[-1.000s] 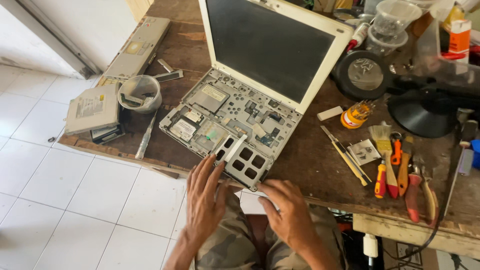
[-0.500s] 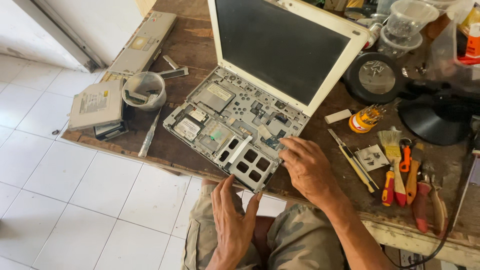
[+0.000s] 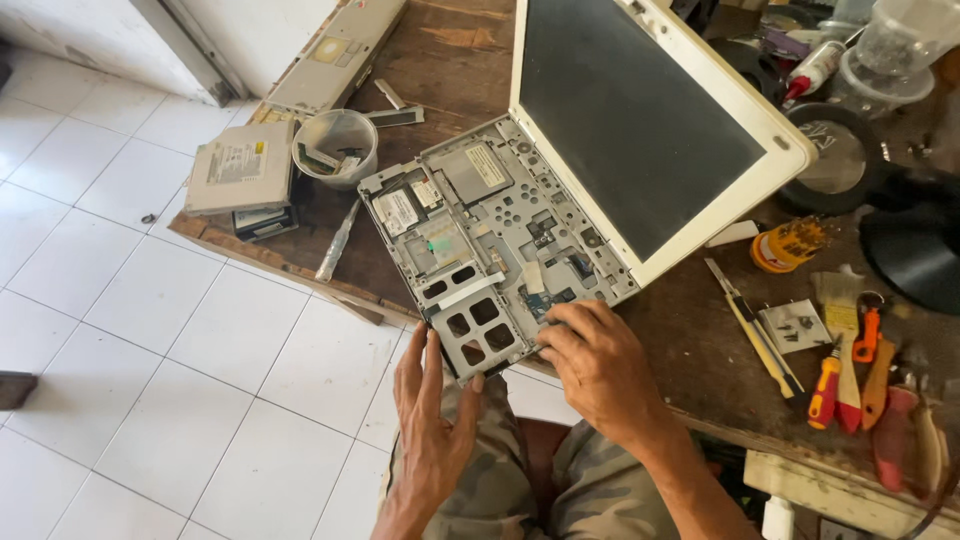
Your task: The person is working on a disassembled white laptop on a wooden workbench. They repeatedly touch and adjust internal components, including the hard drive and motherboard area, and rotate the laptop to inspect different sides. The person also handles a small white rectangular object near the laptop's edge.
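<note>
Head view: stripped laptop (image 3: 520, 230) overhangs bench (image 3: 690, 340) edge; right hand (image 3: 590, 360) fingers curled, pressing its front corner, left hand (image 3: 435, 415) spread beneath; stiff, fragile exposed board—grip chassis edges.

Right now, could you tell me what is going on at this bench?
A person sits at a wooden workbench with an opened white laptop, its keyboard cover off and the inner boards bare. The right hand rests on the near right corner of the base, fingers on the board. The left hand is open, fingertips at the base's near edge, where it overhangs the bench. A removed drive, a small parts bowl and screwdrivers lie around.
</note>
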